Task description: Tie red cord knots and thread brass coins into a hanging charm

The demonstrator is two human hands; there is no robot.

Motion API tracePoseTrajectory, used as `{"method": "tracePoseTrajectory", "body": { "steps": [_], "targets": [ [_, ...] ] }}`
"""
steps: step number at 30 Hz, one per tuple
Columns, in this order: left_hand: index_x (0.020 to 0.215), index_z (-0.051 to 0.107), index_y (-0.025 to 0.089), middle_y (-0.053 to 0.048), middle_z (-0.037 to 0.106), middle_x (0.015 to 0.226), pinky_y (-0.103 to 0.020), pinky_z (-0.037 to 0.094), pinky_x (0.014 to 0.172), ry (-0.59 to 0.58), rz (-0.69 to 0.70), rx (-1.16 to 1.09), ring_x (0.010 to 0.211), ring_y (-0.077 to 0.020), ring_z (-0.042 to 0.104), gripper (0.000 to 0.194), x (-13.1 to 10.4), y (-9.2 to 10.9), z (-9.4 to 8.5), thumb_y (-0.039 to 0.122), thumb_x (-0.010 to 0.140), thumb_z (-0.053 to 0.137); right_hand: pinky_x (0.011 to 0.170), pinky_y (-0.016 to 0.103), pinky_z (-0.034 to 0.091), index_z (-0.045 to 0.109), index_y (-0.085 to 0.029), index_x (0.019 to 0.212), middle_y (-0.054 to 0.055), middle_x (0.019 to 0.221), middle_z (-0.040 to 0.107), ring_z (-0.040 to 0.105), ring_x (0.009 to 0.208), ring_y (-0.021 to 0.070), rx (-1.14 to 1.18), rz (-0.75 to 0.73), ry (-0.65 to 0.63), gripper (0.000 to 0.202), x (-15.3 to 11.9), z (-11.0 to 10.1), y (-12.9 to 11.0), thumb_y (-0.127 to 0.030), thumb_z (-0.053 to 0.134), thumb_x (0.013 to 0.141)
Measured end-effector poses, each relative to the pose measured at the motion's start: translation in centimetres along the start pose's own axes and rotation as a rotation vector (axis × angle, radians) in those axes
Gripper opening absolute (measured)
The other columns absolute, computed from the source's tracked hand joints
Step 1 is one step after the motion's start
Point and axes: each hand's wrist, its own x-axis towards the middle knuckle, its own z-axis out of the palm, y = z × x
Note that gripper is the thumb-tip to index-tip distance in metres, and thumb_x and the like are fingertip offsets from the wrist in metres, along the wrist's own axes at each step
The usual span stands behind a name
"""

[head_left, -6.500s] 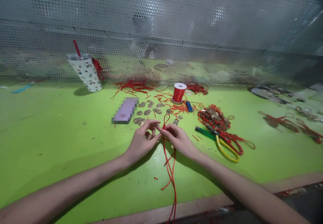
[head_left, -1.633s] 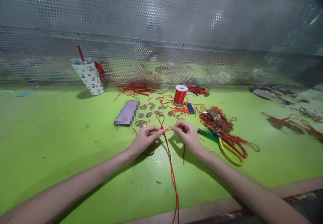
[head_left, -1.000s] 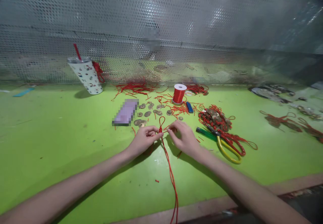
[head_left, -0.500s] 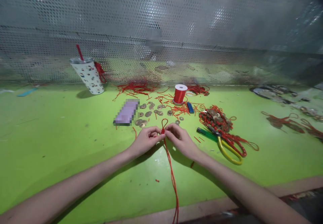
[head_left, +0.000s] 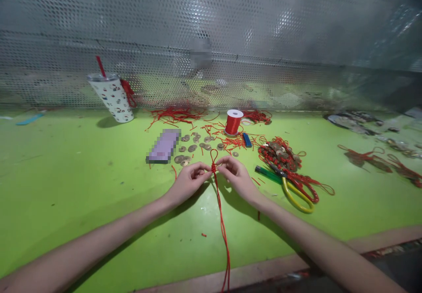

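Pinches one red cord knot (head_left: 213,168), one loop (head_left: 211,154) up, with left hand (head_left: 189,180) and right hand (head_left: 236,177). Has one red-thread spool (head_left: 233,124) beyond, one pair of scissors (head_left: 284,184) rightward.

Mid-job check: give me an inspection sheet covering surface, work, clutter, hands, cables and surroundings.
Surface: green table, dotted with specks and red snippets.
Work: red cord, looped above its knot, strands running to the picture's bottom edge.
Clutter: cup, purple slab (pixelated), loose coins, spool, scissors beside a coin pile.
Hands: left hand and right hand, fingers pinching cord at the knot.
Cables: nothing seen.
Surroundings: perforated screen behind the table.
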Motion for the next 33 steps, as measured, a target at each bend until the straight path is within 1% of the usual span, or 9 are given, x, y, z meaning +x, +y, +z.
{"method": "tracePoseTrajectory", "body": {
  "steps": [4, 7, 12, 16, 19, 21, 25, 33],
  "targets": [
    [0.085, 0.071, 0.014, 0.0, 0.057, 0.063, -0.023, 0.032, 0.053, 0.014, -0.002, 0.02, 0.058, -0.0122, 0.046, 0.026, -0.03, 0.05, 0.01, 0.04, 0.082, 0.069, 0.054, 0.027, 0.036, 0.061, -0.022, 0.092, -0.001, 0.074, 0.058, 0.051, 0.063, 0.0139, 0.031, 0.036, -0.039, 0.023, 0.32, -0.06, 0.3, -0.043, 0.067, 0.083],
    [0.086, 0.071, 0.015, 0.0, 0.059, 0.063, -0.024, 0.032, 0.053, 0.033, -0.003, 0.012, 0.058, -0.0124, 0.047, 0.028, -0.06, -0.01, -0.03, 0.042, 0.081, 0.07, 0.054, 0.027, 0.036, 0.06, -0.023, 0.094, -0.003, 0.074, 0.058, 0.051, 0.062, 0.0129, 0.067, 0.05, -0.078, 0.026, 0.49, -0.17, 0.6, -0.043, 0.07, 0.08],
    [0.085, 0.07, 0.015, 0.002, 0.056, 0.061, -0.024, 0.03, 0.052, 0.036, -0.008, 0.011, 0.056, -0.0116, 0.044, 0.028, -0.02, -0.05, -0.05, 0.042, 0.082, 0.07, 0.055, 0.026, 0.037, 0.06, -0.022, 0.097, -0.003, 0.074, 0.056, 0.051, 0.063, 0.0122, 0.077, 0.037, -0.09, 0.026, 0.54, -0.36, 0.81, -0.04, 0.071, 0.081],
    [0.086, 0.07, 0.014, 0.0, 0.059, 0.064, -0.025, 0.032, 0.053, 0.035, 0.003, 0.011, 0.059, -0.0125, 0.048, 0.027, -0.07, -0.06, -0.03, 0.041, 0.083, 0.069, 0.057, 0.027, 0.039, 0.06, -0.021, 0.097, -0.003, 0.076, 0.058, 0.053, 0.065, 0.0131, 0.083, 0.049, -0.096, 0.026, 0.57, -0.34, 0.78, -0.038, 0.071, 0.081],
    [0.087, 0.07, 0.014, 0.0, 0.061, 0.065, -0.025, 0.034, 0.055, 0.043, 0.01, 0.023, 0.06, -0.0131, 0.05, 0.026, -0.18, -0.08, -0.04, 0.04, 0.084, 0.068, 0.061, 0.029, 0.04, 0.06, -0.021, 0.094, -0.002, 0.075, 0.059, 0.054, 0.068, 0.0141, 0.031, 0.051, -0.095, 0.021, 0.56, -0.3, 0.7, -0.036, 0.07, 0.083],
    [0.087, 0.07, 0.014, -0.001, 0.062, 0.067, -0.026, 0.036, 0.057, 0.047, 0.019, 0.03, 0.062, -0.0136, 0.052, 0.025, -0.22, -0.1, -0.06, 0.039, 0.085, 0.067, 0.064, 0.03, 0.039, 0.062, -0.02, 0.09, -0.001, 0.075, 0.06, 0.054, 0.069, 0.0147, -0.039, 0.036, -0.118, 0.017, 0.55, -0.35, 0.64, -0.036, 0.067, 0.086],
    [0.087, 0.07, 0.014, -0.001, 0.064, 0.07, -0.026, 0.038, 0.059, 0.041, 0.036, 0.042, 0.064, -0.0137, 0.053, 0.024, -0.17, -0.28, -0.14, 0.038, 0.086, 0.067, 0.065, 0.031, 0.038, 0.065, -0.018, 0.085, 0.001, 0.075, 0.062, 0.053, 0.069, 0.0151, -0.123, -0.003, -0.161, 0.021, 0.54, -0.56, 0.63, -0.038, 0.063, 0.09],
    [0.089, 0.069, 0.014, 0.0, 0.061, 0.068, -0.025, 0.036, 0.058, 0.038, 0.045, 0.043, 0.062, -0.0129, 0.052, 0.024, -0.08, -0.65, -0.04, 0.037, 0.087, 0.066, 0.061, 0.029, 0.037, 0.064, -0.019, 0.086, -0.001, 0.072, 0.058, 0.05, 0.066, 0.0143, -0.099, -0.002, -0.151, 0.027, 0.52, -0.57, 0.68, -0.045, 0.066, 0.088]
  ]
}}
